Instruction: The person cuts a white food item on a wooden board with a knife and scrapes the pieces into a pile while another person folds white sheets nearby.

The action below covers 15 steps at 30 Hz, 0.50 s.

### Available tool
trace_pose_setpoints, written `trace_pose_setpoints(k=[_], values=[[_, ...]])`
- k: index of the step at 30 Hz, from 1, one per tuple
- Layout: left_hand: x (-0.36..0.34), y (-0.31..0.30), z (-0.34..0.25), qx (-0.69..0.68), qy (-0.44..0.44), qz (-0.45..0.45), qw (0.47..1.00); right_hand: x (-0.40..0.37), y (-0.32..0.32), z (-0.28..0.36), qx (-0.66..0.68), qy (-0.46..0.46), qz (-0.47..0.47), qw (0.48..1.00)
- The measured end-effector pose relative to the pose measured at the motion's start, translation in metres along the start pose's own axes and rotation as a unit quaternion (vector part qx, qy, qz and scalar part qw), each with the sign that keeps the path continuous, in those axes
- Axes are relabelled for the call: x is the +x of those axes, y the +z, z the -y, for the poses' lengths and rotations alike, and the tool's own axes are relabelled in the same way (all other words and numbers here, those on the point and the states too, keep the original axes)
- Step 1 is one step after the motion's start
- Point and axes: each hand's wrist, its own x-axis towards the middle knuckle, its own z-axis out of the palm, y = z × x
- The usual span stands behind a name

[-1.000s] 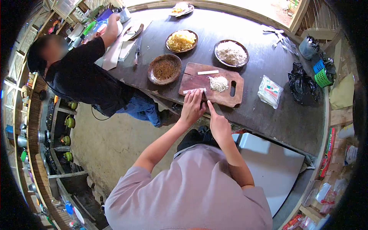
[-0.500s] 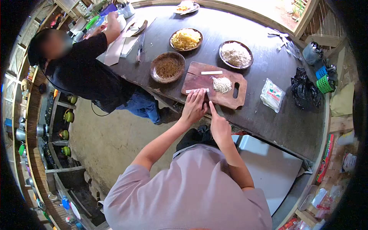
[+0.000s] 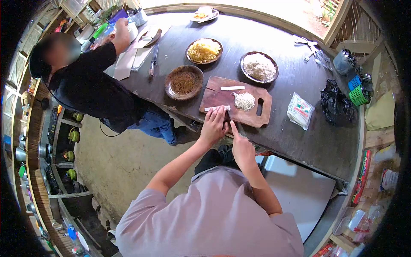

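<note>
On the wooden cutting board (image 3: 212, 92), my left hand (image 3: 214, 125) presses its fingers down on a pale white strip (image 3: 209, 109) along the board's near edge. My right hand (image 3: 243, 150) grips a knife (image 3: 230, 115), its index finger stretched along the top. The blade stands at the right end of the strip, close to my left fingertips; the handle is hidden in my palm. A small heap of thin white shreds (image 3: 244, 101) lies right of the blade. Farther up the board rests a second white strip (image 3: 233, 88).
Behind the board stand a bowl of brown seasoning (image 3: 184, 82), a bowl of yellow pieces (image 3: 204, 50) and a bowl of white flour-like stuff (image 3: 259, 67). To the right lie a plastic packet (image 3: 299, 111) and a black bag (image 3: 336, 100). Another person (image 3: 81, 85) works at the left.
The view has shifted slightly. More of the knife blade shows between my hands. Both hands stay at the near edge of the board, and the other person's raised hand has moved a little.
</note>
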Motion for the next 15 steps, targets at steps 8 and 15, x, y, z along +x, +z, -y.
trace_pose_setpoints(k=[8, 15], values=[[-0.003, 0.005, 0.003, 0.003, 0.009, 0.007, 1.0, 0.044, 0.008, 0.01, 0.044, -0.024, -0.026, 0.998], [0.0, 0.003, -0.001, -0.011, -0.003, -0.01, 1.0, 0.005, 0.005, -0.003, 0.009, -0.01, -0.018, 1.0]])
